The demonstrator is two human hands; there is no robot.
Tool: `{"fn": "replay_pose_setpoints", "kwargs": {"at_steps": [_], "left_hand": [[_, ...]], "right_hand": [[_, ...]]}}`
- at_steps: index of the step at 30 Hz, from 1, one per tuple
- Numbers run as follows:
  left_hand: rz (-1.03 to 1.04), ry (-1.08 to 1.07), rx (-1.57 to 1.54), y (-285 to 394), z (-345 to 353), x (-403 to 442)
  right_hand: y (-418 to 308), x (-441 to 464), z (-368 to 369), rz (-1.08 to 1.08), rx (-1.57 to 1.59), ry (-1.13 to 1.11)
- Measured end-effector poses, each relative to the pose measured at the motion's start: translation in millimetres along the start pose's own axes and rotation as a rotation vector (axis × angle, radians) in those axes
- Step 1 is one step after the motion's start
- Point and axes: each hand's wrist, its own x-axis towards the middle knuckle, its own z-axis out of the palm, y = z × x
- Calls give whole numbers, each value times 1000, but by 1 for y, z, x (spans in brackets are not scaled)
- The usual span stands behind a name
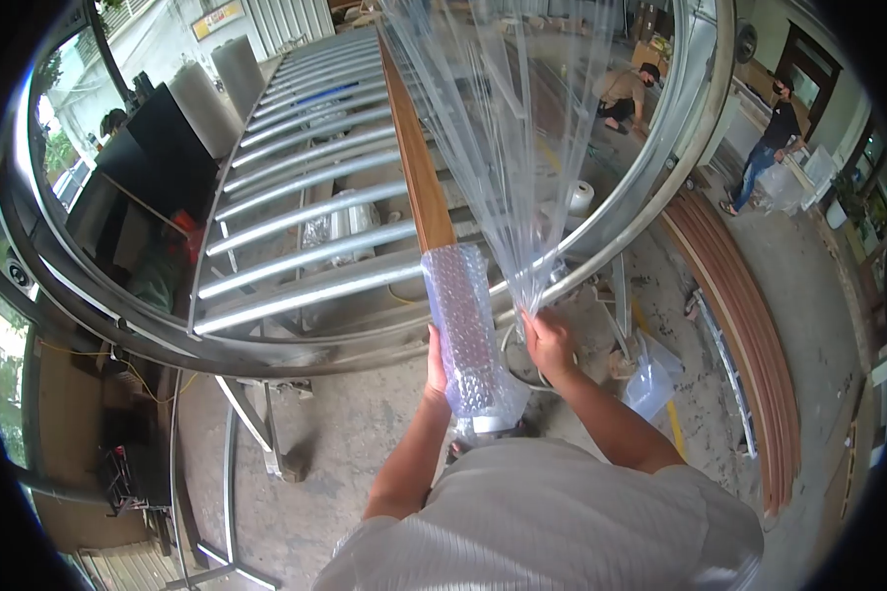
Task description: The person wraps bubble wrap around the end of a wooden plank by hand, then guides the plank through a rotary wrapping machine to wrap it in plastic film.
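A long wooden board [421,187] stretches away from me through the ring of a large machine. Bubble wrap [460,315] covers its near end. My left hand [436,364] supports the wrapped end from its left side, its fingers partly hidden behind the wrap. Clear stretch film [522,167] fans down from above and narrows to a bunch just right of the board. My right hand [547,342] is closed on that gathered end, apart from the board.
Beyond the ring [650,217] lies a metal roller conveyor [310,212]. Long brown profiles [749,335] are stacked on the floor at right. One person [623,97] crouches and another [774,138] stands farther back. A metal stand [251,419] is at lower left.
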Motion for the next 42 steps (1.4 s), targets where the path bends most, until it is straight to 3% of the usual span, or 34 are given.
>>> {"fn": "replay_pose_setpoints", "kwargs": {"at_steps": [6,12,20,23,28,31,35,42], "left_hand": [[-28,-9,-29,2,10,-7],[0,3,-25,3,12,-1],[-35,8,-62,4,15,-3],[-46,-27,-40,6,22,-7],[-12,37,-18,5,31,-9],[-46,-5,-38,6,13,-3],[-53,15,-33,5,-5,5],[-37,-34,-57,5,-9,7]], "right_hand": [[4,-37,17,175,-81,-209],[-6,-49,36,64,-31,-175],[-6,-57,42,99,-7,-217],[-10,-62,39,164,159,-331],[12,-55,26,-66,51,-295],[27,-55,1,12,-51,-285],[22,-64,-34,-36,-87,-232],[-2,-87,0,58,-50,-355]]}}
